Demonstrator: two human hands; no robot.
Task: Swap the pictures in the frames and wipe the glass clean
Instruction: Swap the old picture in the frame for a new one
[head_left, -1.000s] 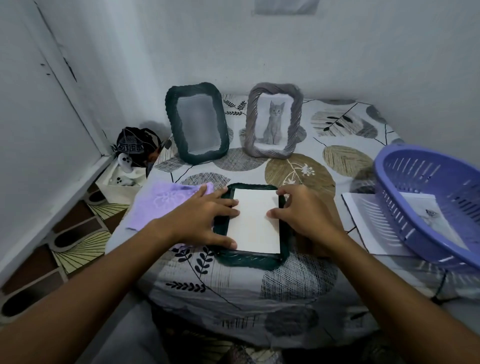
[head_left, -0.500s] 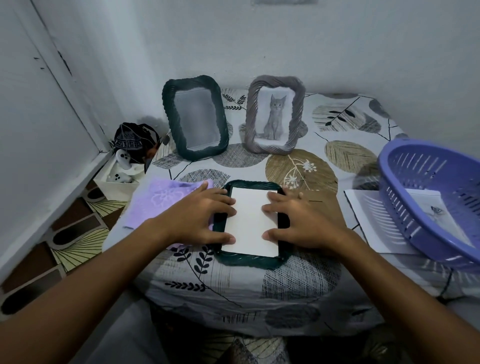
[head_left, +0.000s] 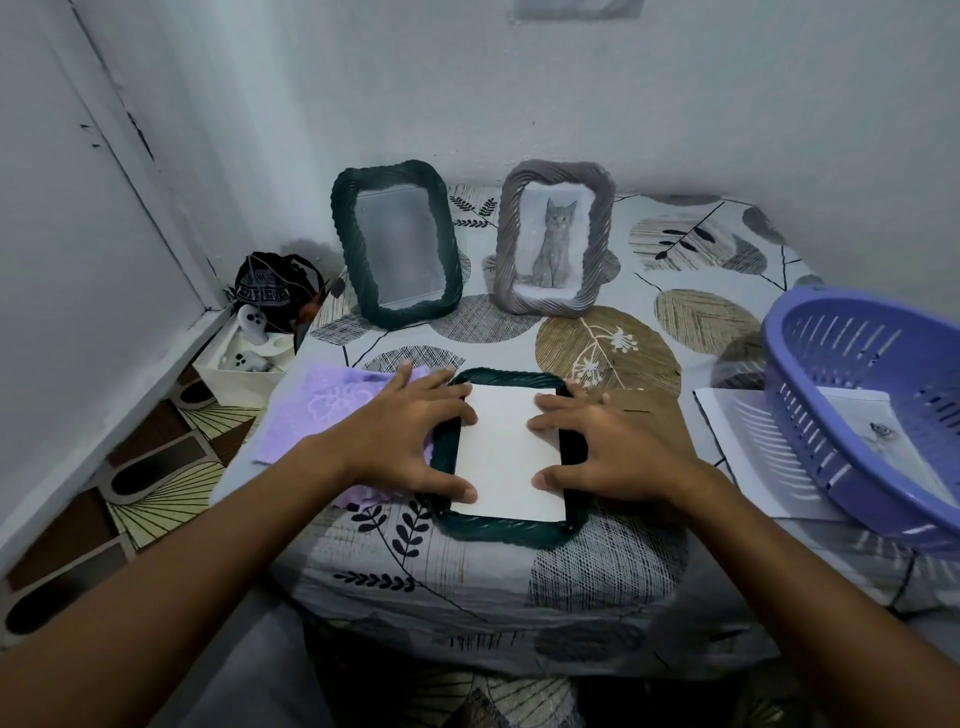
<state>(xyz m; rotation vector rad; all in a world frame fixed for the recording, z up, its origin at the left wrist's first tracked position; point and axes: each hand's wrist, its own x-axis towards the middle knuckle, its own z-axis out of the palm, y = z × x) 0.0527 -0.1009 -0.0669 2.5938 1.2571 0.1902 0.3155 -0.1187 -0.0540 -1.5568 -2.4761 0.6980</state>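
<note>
Head view, left to right: the purple cloth (head_left: 332, 410) lies flat at the counter's (head_left: 467, 582) left edge, partly under my left wrist. My left hand (head_left: 400, 441) rests spread over the left rail of the dark green frame (head_left: 501, 530), which lies face down in front of me; its fingers (head_left: 457, 405) are straight and released, tips pressing the white picture (head_left: 506, 457) that sits in the frame's back opening. My right hand (head_left: 597, 452) mirrors it on the right rail, fingers likewise flat, gripping nothing.

Behind, a second green frame (head_left: 397, 244) stands upright with no picture showing, and just beside it to the right the grey frame (head_left: 553, 239) stands with a cat photo. Far right, the purple basket (head_left: 872, 415) sits on loose paper sheets (head_left: 737, 441).

I judge I am seating the swapped picture into this frame, squaring it to the recess. Next I would need to fit the backing, which I cannot pick out here, then turn the frame over and take the cloth to its glass. Even pressure matters so the paper does not buckle.
</note>
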